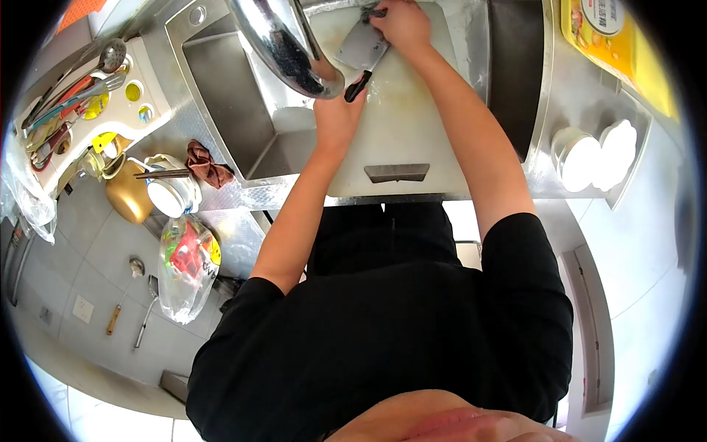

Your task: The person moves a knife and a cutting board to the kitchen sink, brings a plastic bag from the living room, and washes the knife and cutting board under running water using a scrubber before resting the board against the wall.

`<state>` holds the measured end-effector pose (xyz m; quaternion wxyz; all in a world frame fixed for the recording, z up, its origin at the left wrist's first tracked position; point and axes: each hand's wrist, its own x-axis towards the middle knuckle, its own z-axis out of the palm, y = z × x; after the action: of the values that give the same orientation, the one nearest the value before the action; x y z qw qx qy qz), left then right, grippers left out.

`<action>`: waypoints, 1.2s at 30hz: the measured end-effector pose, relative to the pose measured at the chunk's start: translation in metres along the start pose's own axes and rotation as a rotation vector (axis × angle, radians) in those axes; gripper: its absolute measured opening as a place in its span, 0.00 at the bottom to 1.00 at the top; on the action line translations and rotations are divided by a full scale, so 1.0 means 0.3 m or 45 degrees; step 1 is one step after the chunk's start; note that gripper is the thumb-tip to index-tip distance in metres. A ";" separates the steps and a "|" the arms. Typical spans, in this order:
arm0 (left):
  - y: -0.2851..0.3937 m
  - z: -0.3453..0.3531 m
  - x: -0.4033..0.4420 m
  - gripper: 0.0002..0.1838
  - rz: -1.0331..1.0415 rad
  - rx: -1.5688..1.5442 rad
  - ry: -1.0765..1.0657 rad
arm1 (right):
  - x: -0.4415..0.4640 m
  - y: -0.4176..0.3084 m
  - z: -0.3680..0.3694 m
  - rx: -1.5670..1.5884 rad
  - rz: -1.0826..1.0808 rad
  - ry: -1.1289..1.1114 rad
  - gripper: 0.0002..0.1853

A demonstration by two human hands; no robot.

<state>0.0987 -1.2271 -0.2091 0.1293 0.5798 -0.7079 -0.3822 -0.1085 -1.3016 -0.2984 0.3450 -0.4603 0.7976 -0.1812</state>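
My left hand (339,118) is closed around the black handle (357,87) of a cleaver, partly behind the faucet. The cleaver's broad grey blade (362,48) points away from me, above a pale cutting board (401,125) laid over the sink. At the blade's far end, my right hand (403,28) has its fingers closed on a small dark clump that looks like a scouring pad (370,12). The clump is at the blade's edge; whether it presses on the metal I cannot tell. A dark slot (396,173) cuts through the board's near end.
A chrome faucet (287,51) arches over the steel sink (228,96). Left are a utensil rack (155,92), a brown cloth (208,163), stacked bowls (169,195) with chopsticks and a plastic bag (188,272). White bowls (577,158) and a yellow package (618,51) stand right.
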 end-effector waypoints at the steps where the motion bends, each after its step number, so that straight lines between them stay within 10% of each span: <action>1: 0.018 -0.006 -0.002 0.17 -0.012 0.014 -0.002 | -0.021 -0.006 0.012 -0.002 0.002 -0.001 0.18; 3: 0.009 0.001 -0.007 0.17 -0.026 0.012 -0.008 | -0.082 -0.037 0.048 0.008 -0.085 -0.230 0.18; 15: -0.004 0.005 -0.012 0.17 -0.049 -0.043 0.015 | 0.009 0.101 0.026 -0.256 -0.252 0.481 0.17; 21: 0.004 0.006 0.005 0.17 0.022 0.033 0.055 | -0.247 -0.031 0.046 0.067 -0.388 -0.159 0.18; 29: 0.044 -0.034 0.118 0.24 0.094 -0.088 -0.032 | -0.124 0.118 -0.063 0.159 0.097 0.400 0.20; 31: 0.146 -0.091 0.193 0.27 -0.441 -0.348 -0.510 | -0.179 0.093 -0.103 0.230 0.129 0.419 0.21; 36: 0.286 -0.087 0.337 0.15 -0.827 -0.590 -0.919 | -0.360 0.040 -0.121 0.279 0.189 0.526 0.19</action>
<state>0.0234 -1.3274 -0.1585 -0.1225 0.5568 -0.3888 -0.7238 -0.1055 -1.2036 -0.2390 0.2349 -0.3135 0.8584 -0.3311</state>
